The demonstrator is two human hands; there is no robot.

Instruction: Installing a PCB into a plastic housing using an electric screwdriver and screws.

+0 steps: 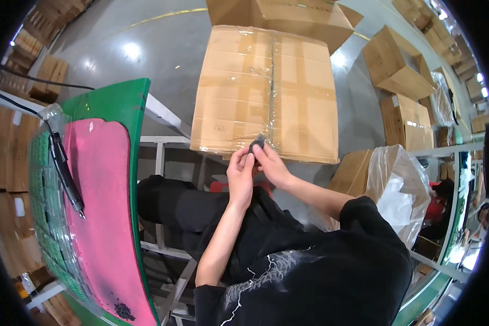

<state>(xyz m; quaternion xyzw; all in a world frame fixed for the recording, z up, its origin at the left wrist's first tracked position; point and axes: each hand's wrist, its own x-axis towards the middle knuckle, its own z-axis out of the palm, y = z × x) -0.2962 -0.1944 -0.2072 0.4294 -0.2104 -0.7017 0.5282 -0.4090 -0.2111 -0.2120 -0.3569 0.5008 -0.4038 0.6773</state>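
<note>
Single view, head-worn fisheye, looking steeply down over the person's own lap, close in. Taped cardboard box [266,92] lies far centre, green-edged bench [127,98] near left; straight edges bow toward the dark rim.

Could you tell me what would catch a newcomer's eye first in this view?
Most striking is the big taped cardboard box on the floor at top centre. Just below its near edge, the left hand and right hand meet around a small dark part. On the left lies a bright pink mat on a green-edged workbench, with a black electric screwdriver resting along it.
</note>
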